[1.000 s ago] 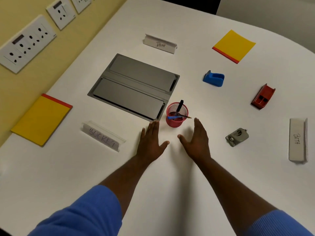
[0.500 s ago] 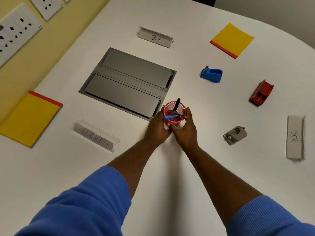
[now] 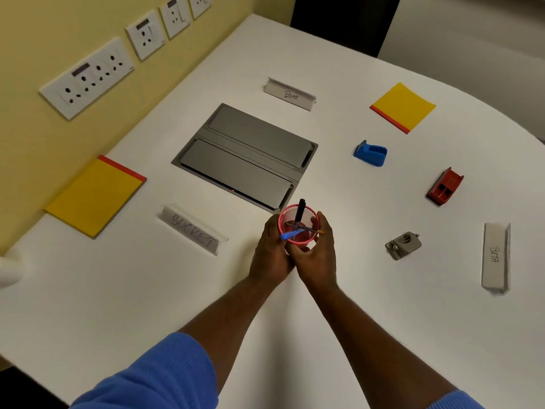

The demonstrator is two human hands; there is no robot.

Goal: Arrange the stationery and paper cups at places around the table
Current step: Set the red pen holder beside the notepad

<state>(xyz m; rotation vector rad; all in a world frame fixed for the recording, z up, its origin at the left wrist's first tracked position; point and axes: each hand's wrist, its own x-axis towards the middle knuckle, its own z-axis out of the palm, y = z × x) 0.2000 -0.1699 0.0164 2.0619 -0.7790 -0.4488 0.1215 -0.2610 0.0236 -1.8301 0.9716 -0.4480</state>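
A red mesh pen holder (image 3: 306, 215) with a black pen, a blue pen and a pencil in it sits between my two hands near the middle of the white table (image 3: 413, 290). My left hand (image 3: 269, 255) grips its left side and my right hand (image 3: 320, 255) wraps its right side. Yellow notepads lie at the left (image 3: 94, 196) and far right (image 3: 404, 106). A blue stapler (image 3: 371, 153), a red stapler (image 3: 444, 187) and a grey punch (image 3: 403, 245) lie to the right. No paper cup is clearly seen.
Name plates read BUCKET (image 3: 193, 231), BEAR (image 3: 290, 94) and BETA (image 3: 495, 255). A grey cable hatch (image 3: 244, 152) is set into the table just behind the holder. Wall sockets (image 3: 88, 76) line the yellow wall at left. A white object (image 3: 10, 268) shows at the left edge.
Both hands went from lying flat and apart on the table to closing round the red pen holder. The view has shifted.
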